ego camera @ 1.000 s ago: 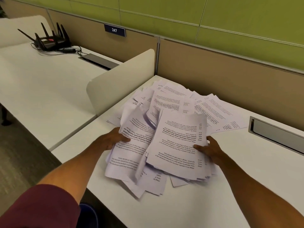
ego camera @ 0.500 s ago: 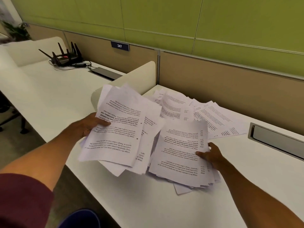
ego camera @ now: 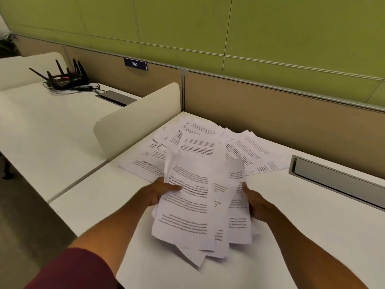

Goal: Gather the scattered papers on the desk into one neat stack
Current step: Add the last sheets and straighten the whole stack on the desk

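Observation:
A loose bundle of printed white papers point(ego camera: 193, 207) is held up between both hands above the white desk point(ego camera: 108, 197). My left hand point(ego camera: 158, 189) grips its left edge, thumb on the top sheet. My right hand point(ego camera: 255, 202) presses against its right edge, partly hidden by the sheets. The bundle's edges are uneven, with corners sticking out at the bottom. Behind it, more scattered papers point(ego camera: 248, 151) lie fanned out flat on the desk toward the partition.
A cream divider panel point(ego camera: 137, 119) stands left of the papers. A grey cable tray slot point(ego camera: 337, 180) is set into the desk at the right. A black router point(ego camera: 64, 78) with cables sits on the neighbouring desk. Beige and green partition wall runs behind.
My left hand has swung its lifted sheets right and laid them onto the pile under my right hand. Both hands now squeeze one bundle.

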Motion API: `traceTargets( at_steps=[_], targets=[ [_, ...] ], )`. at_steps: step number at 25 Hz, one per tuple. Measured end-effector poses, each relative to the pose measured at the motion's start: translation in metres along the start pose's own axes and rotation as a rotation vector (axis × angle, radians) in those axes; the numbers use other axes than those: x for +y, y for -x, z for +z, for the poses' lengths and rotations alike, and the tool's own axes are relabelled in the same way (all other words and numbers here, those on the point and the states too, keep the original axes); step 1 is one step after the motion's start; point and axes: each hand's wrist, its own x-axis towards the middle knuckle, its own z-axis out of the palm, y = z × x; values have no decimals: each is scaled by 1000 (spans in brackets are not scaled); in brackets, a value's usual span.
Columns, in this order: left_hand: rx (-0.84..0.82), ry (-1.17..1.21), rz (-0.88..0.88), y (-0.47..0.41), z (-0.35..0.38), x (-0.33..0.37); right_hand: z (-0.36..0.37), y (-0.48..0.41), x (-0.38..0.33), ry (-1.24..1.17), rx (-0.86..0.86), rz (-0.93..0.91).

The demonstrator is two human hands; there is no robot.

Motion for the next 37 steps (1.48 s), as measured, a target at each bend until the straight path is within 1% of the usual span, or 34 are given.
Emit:
traceTargets(
  at_steps=[2,3,6,8,9,10,11,12,13,14,15,16,18,20,21,22,23,24,25,26,28,30,34,37],
  targets=[
    [-57,-11,-37,-10,32,-12,-11,5,-5,-151,-117,21],
    [-79,-42,-44,-14,45,-15,-16,7,-7,-148,-158,26],
    [-145,-172,-41,-23,79,-17,-32,14,-7,-7,-225,44],
    [-155,-205,-38,-29,92,-18,-37,12,-1,22,-203,30],
    [-134,-192,-16,-31,95,-17,-38,12,2,-1,-183,27],
    [-77,-181,35,-34,96,-15,-37,11,4,-35,-169,24],
    [33,-203,109,-38,94,-12,-37,10,5,-67,-155,33],
    [187,-293,177,-43,88,-8,-36,8,5,-87,-139,53],
    [346,-457,205,-48,81,-6,-34,6,5,-98,-125,78],
    [441,-647,182,-51,75,-6,-32,6,3,-95,-113,96],
    [462,-779,137,-54,71,-6,-30,4,1,-69,-105,103],
    [435,-832,102,-57,69,-6,-26,2,-2,-22,-101,96],
    [367,-844,121,-65,69,-8,-20,-1,-11,106,-111,56],
    [299,-788,263,-75,61,-8,-13,-4,-14,204,-95,17],
    [284,-745,344,-77,50,-5,-12,-4,-13,228,-57,4],
    [319,-711,403,-81,36,0,-12,-3,-10,230,-9,-7],
    [401,-695,431,-86,18,6,-13,-2,-8,213,31,-17],
    [498,-714,424,-93,-2,13,-13,-2,-6,190,55,-22],
    [577,-771,378,-99,-23,20,-14,-2,-5,176,70,-21],
    [620,-849,303,-106,-41,27,-14,-1,-6,176,80,-14],
    [614,-975,144,-122,-74,39,-10,-4,-7,201,116,16],
    [592,-1008,48,-137,-97,47,-5,-8,-9,212,151,38],
    [595,-940,-22,-158,-120,52,0,-9,-11,231,181,68],
    [660,-909,-43,-171,-124,59,4,-11,-11,226,171,77]
  ],
)
